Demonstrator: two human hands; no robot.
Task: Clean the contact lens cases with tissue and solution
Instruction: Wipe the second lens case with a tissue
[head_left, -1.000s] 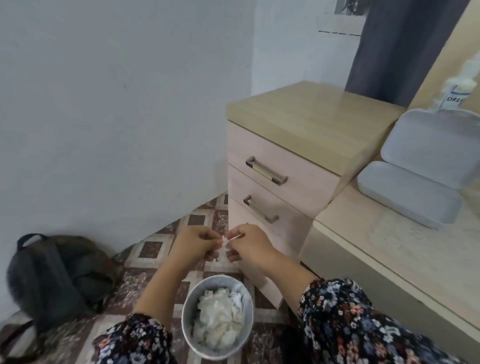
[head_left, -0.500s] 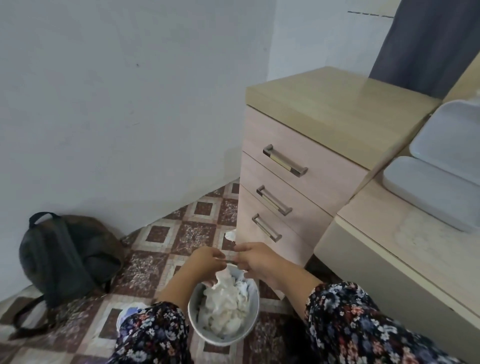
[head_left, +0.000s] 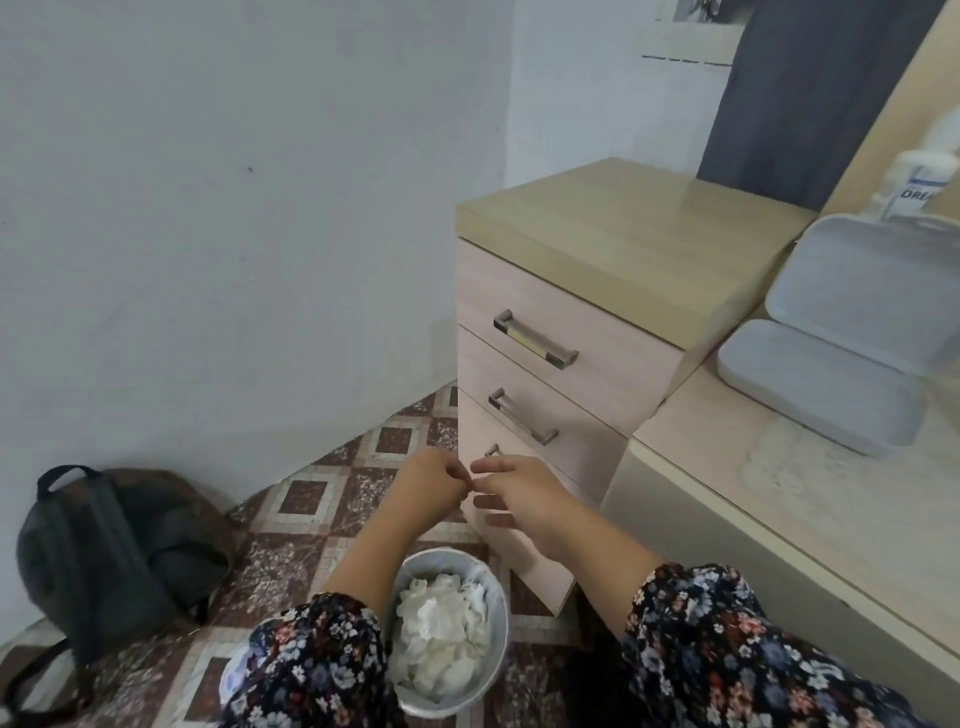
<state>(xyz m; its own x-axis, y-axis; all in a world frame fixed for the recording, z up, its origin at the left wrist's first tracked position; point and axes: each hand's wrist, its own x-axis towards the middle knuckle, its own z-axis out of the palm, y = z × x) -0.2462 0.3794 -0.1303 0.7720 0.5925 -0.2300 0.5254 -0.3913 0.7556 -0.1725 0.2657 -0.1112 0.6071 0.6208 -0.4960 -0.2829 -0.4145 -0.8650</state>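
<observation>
Patterned floor tiles (head_left: 306, 496) run under a small white bin (head_left: 496, 587) packed with crumpled tissue (head_left: 441, 623). Above the bin, the left hand (head_left: 428, 488) and right hand (head_left: 524, 493) meet fingertip to fingertip; left grip curled, right fingers loosely extended, and whether anything is pinched between them I cannot tell. A solution bottle (head_left: 919, 182) stands on the worktop (head_left: 779, 493) behind two grey cases (head_left: 815, 384), well apart from the hands.
</observation>
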